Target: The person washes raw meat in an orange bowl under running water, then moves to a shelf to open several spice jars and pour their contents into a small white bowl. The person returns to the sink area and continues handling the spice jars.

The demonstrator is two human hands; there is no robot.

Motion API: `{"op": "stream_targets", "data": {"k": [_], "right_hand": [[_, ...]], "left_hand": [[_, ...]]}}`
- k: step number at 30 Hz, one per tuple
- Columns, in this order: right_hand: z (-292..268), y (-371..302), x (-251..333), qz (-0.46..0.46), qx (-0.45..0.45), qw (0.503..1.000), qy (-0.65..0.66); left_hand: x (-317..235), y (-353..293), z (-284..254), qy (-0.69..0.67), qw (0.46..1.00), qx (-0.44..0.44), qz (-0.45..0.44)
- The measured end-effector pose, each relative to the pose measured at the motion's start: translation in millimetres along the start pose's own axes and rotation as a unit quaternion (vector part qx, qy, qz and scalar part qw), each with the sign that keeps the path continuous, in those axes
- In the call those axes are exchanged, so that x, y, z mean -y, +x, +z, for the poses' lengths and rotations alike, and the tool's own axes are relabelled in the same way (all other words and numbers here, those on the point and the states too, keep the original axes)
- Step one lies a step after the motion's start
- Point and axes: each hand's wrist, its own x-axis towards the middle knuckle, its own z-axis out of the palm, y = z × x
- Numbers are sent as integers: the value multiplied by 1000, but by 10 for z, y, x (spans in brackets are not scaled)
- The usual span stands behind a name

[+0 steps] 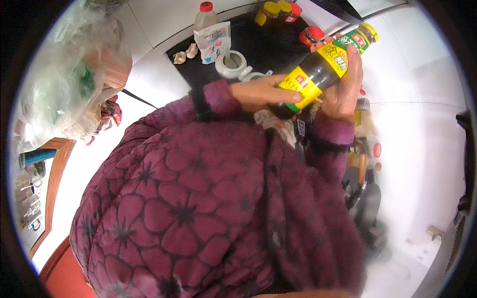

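Note:
Both of my hands hold a dark sauce bottle point(324, 74) with yellow and green labels and a yellow cap. It tilts, its cap pointing up and to the right. My left hand point(263, 94) grips the bottle near its base, with the fingers partly hidden behind it. Around its upper half wraps my right hand point(346, 85), the thumb along the right side and fingertips showing at the far side. The cap looks closed on the bottle.
Beyond my left hand, a white pot point(231, 64), a white packet point(212, 42), garlic bulbs point(186, 53) and a red-capped bottle point(205, 18) stand on the black counter. Jars point(271, 13) sit farther back. Several bottles point(365, 121) stand right of my arm. Plastic bags point(69, 74) hang left.

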Motion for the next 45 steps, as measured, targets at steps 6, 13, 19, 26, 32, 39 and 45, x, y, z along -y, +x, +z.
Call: {"op": "stream_targets", "data": {"k": [6, 13, 19, 26, 32, 39, 45], "right_hand": [[21, -226, -278, -66, -94, 954, -277], [108, -409, -658, -125, -130, 926, -331], [80, -82, -265, -106, -163, 938, -289], [-28, 236, -11, 18, -96, 987, -128], [34, 570, -164, -31, -59, 990, -123], [74, 1124, -521, -115, -57, 980, -153], [73, 1591, -1427, -153, -35, 944, -289]], "left_hand": [[-49, 106, 7, 105, 974, -192, 62], [88, 185, -52, 387, 848, -350, 96], [179, 162, -89, 419, 827, -347, 139], [292, 18, -297, 411, 838, -333, 135], [289, 45, -487, 387, 854, -323, 129], [270, -277, -642, 238, 902, -354, 65], [297, -605, -848, 264, 896, -356, 36]]}}
